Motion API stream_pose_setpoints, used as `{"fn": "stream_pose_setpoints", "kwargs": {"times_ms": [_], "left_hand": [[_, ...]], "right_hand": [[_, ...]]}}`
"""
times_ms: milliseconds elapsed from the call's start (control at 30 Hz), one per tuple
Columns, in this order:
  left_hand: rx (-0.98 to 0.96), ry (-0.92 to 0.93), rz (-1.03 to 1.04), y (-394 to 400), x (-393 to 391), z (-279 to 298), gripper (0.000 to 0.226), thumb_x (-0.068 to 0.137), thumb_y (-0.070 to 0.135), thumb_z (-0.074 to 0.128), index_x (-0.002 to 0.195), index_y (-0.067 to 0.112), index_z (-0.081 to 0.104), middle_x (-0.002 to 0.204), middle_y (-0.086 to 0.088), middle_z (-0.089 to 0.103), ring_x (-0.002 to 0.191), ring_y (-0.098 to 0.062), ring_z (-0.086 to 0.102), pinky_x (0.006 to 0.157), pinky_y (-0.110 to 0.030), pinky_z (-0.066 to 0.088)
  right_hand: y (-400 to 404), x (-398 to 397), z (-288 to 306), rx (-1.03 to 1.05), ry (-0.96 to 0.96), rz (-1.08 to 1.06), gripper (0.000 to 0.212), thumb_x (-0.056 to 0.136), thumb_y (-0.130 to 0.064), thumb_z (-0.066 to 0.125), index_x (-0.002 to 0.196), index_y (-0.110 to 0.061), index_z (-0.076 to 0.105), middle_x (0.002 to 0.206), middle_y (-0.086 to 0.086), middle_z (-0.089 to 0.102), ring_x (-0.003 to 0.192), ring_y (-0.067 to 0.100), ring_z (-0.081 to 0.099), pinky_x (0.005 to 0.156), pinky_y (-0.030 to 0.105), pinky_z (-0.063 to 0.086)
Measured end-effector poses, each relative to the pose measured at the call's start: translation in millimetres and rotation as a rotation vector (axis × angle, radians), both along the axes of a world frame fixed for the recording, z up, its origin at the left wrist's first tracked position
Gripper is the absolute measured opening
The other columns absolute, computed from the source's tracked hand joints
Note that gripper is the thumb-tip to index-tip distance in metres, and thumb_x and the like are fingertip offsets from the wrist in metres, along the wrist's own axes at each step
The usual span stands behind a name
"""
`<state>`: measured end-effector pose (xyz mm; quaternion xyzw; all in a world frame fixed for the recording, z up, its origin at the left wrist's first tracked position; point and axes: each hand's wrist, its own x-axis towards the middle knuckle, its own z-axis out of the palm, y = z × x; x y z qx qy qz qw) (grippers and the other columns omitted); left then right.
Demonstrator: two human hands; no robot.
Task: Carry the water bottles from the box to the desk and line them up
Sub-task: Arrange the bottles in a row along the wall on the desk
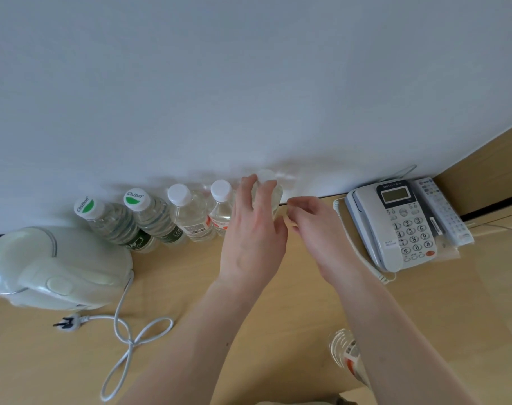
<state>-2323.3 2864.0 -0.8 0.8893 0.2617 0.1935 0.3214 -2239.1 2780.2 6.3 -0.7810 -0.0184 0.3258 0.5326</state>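
Note:
Several water bottles stand in a row against the white wall on the wooden desk (190,287): two with green-and-white caps (86,206) (137,198), then two with plain white caps (178,194) (221,190). My left hand (253,229) wraps around a fifth white-capped bottle (268,185) at the right end of the row, upright. My right hand (313,226) hovers just right of that bottle, fingers pinched together, holding nothing I can see. Another bottle (347,350) with a red-and-white label shows below the desk's front edge, partly hidden by my right forearm.
A pale green electric kettle (53,267) sits at the left with its white cord and plug (123,331) looped across the desk. A grey desk telephone (395,226) and a remote control (442,211) lie at the right by the wall.

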Motion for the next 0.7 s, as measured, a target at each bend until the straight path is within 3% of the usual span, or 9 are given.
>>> {"fn": "stream_pose_setpoints", "kwargs": {"times_ms": [133, 233, 367, 533, 633, 700], "left_hand": [[-0.052, -0.075, -0.01, -3.1, -14.3, -2.0, 0.055, 0.084, -0.001, 0.073, 0.136, 0.008, 0.057, 0.139, -0.012, 0.051, 0.116, -0.016, 0.049, 0.09, -0.013, 0.036], [-0.272, -0.062, 0.008, -4.3, -27.2, -2.7, 0.047, 0.089, 0.014, 0.075, 0.133, 0.017, 0.059, 0.129, 0.004, 0.06, 0.113, -0.003, 0.053, 0.092, 0.001, 0.032], [-0.442, -0.038, 0.003, -7.7, -41.0, -3.2, 0.033, 0.092, 0.021, 0.074, 0.123, 0.024, 0.063, 0.112, 0.014, 0.069, 0.11, 0.004, 0.061, 0.095, -0.01, 0.044], [-0.554, 0.009, 0.003, -15.8, -57.5, 0.0, 0.025, 0.093, 0.028, 0.072, 0.116, 0.033, 0.063, 0.103, 0.018, 0.07, 0.101, 0.004, 0.065, 0.089, -0.015, 0.05], [-0.577, 0.04, -0.029, -20.2, -67.3, 1.1, 0.025, 0.093, 0.029, 0.072, 0.116, 0.033, 0.063, 0.103, 0.018, 0.071, 0.099, 0.003, 0.066, 0.09, -0.022, 0.053], [-0.578, 0.065, -0.057, -23.5, -73.7, 0.7, 0.024, 0.093, 0.029, 0.072, 0.115, 0.034, 0.063, 0.102, 0.018, 0.071, 0.096, 0.005, 0.066, 0.09, -0.023, 0.054]], "right_hand": [[-10.6, -12.6, 2.6, -0.002, -0.015, -0.01, 0.016, 0.093, -0.02, 0.059, 0.098, -0.034, 0.065, 0.105, -0.015, 0.068, 0.102, 0.003, 0.065, 0.099, 0.035, 0.054], [-20.5, -23.3, 3.5, -0.007, -0.008, -0.028, 0.016, 0.093, -0.021, 0.059, 0.102, -0.033, 0.065, 0.107, -0.017, 0.067, 0.104, 0.005, 0.064, 0.096, 0.032, 0.053], [-34.2, -36.8, 7.0, -0.024, -0.014, -0.034, 0.027, 0.094, -0.022, 0.057, 0.118, -0.029, 0.067, 0.11, -0.018, 0.065, 0.105, 0.004, 0.063, 0.08, 0.022, 0.048], [-46.8, -53.2, 12.6, -0.028, -0.018, -0.061, 0.025, 0.095, -0.02, 0.057, 0.116, -0.028, 0.068, 0.113, -0.01, 0.066, 0.105, 0.006, 0.063, 0.087, 0.027, 0.051], [-56.3, -64.0, 16.3, -0.022, -0.026, -0.063, 0.021, 0.097, -0.023, 0.058, 0.114, -0.031, 0.067, 0.11, -0.016, 0.065, 0.101, 0.005, 0.064, 0.073, 0.022, 0.045], [-65.0, -72.6, 16.7, -0.02, -0.049, -0.058, 0.019, 0.097, -0.024, 0.059, 0.113, -0.032, 0.067, 0.108, -0.021, 0.065, 0.101, 0.003, 0.063, 0.072, 0.021, 0.043]]}}
